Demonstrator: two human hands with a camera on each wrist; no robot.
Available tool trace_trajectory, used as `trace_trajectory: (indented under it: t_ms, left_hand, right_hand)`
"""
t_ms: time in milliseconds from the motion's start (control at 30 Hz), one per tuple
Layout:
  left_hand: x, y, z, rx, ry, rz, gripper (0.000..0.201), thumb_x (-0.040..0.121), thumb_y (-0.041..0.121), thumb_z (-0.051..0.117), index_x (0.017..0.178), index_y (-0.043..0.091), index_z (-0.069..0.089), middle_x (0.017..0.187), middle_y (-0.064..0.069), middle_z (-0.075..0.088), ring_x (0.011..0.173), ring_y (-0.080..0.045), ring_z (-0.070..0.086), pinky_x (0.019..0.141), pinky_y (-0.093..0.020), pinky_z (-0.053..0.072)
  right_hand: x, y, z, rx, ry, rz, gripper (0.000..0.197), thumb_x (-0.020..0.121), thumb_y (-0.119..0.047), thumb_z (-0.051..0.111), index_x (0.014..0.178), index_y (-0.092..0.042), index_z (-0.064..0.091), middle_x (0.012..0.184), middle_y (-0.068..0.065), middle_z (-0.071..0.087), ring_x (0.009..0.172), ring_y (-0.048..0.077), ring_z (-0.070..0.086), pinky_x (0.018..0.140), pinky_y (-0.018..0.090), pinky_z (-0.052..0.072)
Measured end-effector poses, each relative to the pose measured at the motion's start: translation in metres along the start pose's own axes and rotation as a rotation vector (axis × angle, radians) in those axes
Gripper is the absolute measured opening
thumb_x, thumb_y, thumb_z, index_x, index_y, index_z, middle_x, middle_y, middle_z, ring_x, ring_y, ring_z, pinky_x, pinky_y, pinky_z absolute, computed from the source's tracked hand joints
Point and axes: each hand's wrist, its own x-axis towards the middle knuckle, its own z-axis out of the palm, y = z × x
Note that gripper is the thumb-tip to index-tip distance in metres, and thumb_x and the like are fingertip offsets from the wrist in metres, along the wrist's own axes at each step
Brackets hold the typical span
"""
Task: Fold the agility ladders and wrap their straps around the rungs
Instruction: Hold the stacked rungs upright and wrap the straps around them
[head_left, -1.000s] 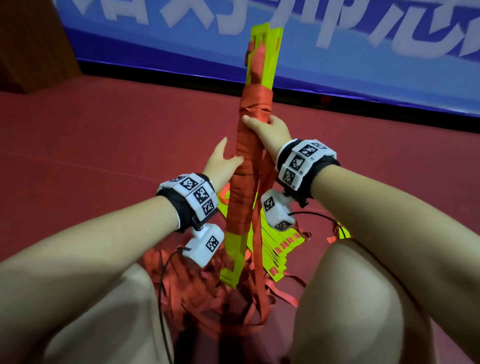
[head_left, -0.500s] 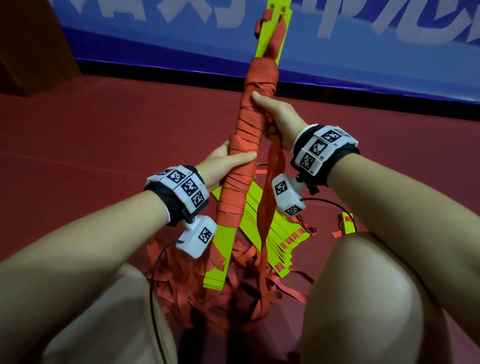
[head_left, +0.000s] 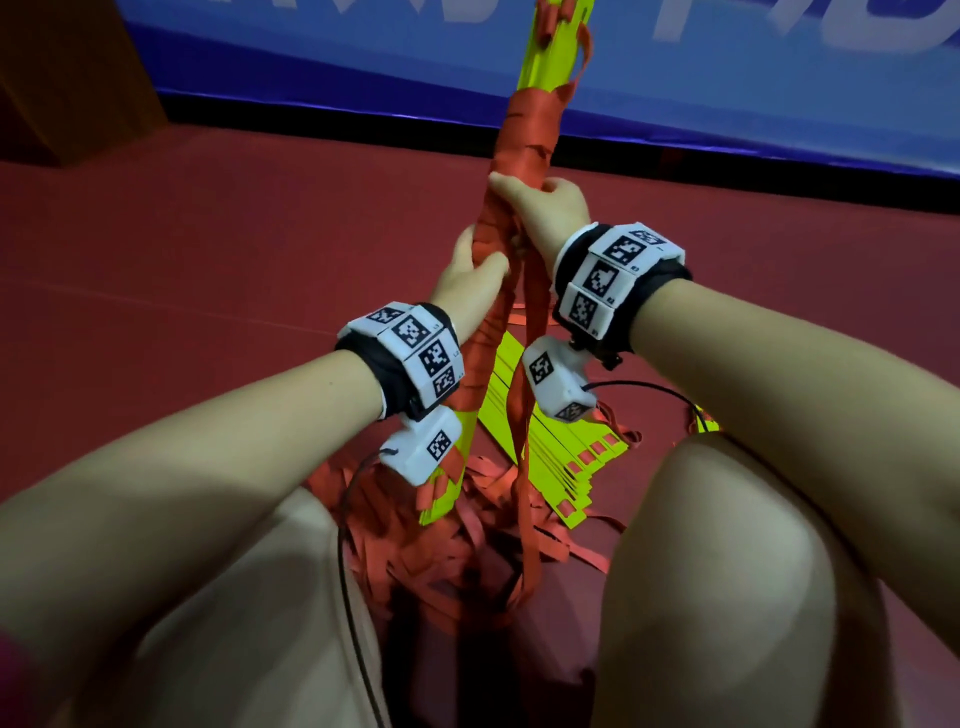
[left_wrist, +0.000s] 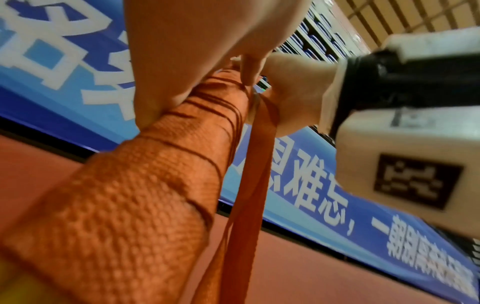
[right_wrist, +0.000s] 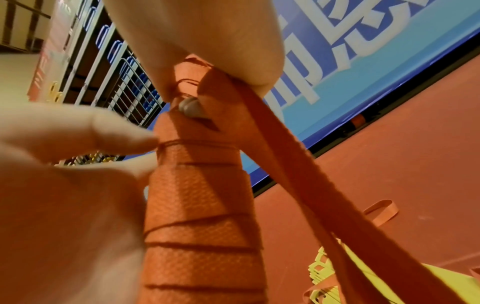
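Observation:
A bundle of yellow-green rungs, bound in orange strap, stands tilted in front of me. My left hand grips the wrapped bundle at mid-height. Just above it my right hand is curled round the bundle and pins the loose strap against it. From that hand the loose strap hangs down to the floor. The bundle's top runs out of the head view.
A second stack of yellow-green rungs lies on the red floor between my knees, in a tangle of orange straps. A blue banner runs along the far edge. Cables trail from both wrist cameras.
The bundle has tilted right and risen, so its top now leaves the frame. My left hand has slid up the wrap towards my right hand, which has stayed on the bundle.

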Motion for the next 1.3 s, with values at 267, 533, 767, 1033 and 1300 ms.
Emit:
trace_trajectory:
  t_ms: [267,533,767,1033,1300]
  left_hand:
    - [-0.003,0.012,-0.013,-0.275,-0.152,0.016,0.035,0.077,0.031,0.061,0.11,0.021,0.058,0.086,-0.001,0.064,0.07,-0.012,0.063,0.069,-0.03,0.053]
    - [-0.011,0.0,-0.008,-0.253,-0.21,0.039,0.025,0.092,0.012,0.062,0.113,0.021,0.051,0.088,-0.003,0.06,0.066,-0.018,0.064,0.065,-0.033,0.057]
    - [-0.008,-0.015,-0.005,0.148,0.101,0.137,0.061,0.082,0.027,0.074,0.135,0.023,0.044,0.104,0.004,0.063,0.093,-0.016,0.06,0.081,-0.024,0.045]
    - [-0.006,-0.008,-0.008,0.128,-0.089,0.161,0.066,0.074,0.033,0.053,0.138,0.039,0.04,0.112,0.007,0.061,0.096,-0.009,0.061,0.088,-0.027,0.05]
    - [-0.005,-0.014,-0.016,0.166,-0.242,0.155,0.107,0.054,0.049,0.076,0.146,0.022,0.028,0.126,0.005,0.056,0.114,-0.011,0.056,0.1,-0.026,0.043]
  right_hand:
    - [-0.001,-0.023,-0.029,0.347,-0.197,-0.084,0.017,0.092,-0.026,0.061,0.079,-0.017,0.059,0.052,-0.004,0.051,0.037,0.009,0.043,0.041,0.017,0.036]
    - [-0.009,-0.026,-0.045,0.244,-0.31,-0.072,0.016,0.094,-0.029,0.059,0.087,-0.015,0.06,0.053,-0.005,0.055,0.038,0.007,0.045,0.039,0.018,0.041]
    - [-0.012,-0.019,-0.032,0.057,-0.119,0.035,0.03,0.095,-0.031,0.057,0.074,-0.01,0.052,0.055,0.007,0.049,0.03,0.01,0.045,0.038,0.016,0.038]
    - [-0.006,-0.013,-0.025,0.053,-0.009,-0.022,0.029,0.082,-0.037,0.072,0.067,-0.017,0.056,0.048,-0.002,0.049,0.032,0.008,0.04,0.038,0.018,0.032]
    - [0.004,-0.02,-0.031,0.326,-0.153,-0.037,0.025,0.083,-0.035,0.072,0.068,-0.021,0.058,0.056,-0.003,0.049,0.042,0.009,0.036,0.043,0.019,0.03]
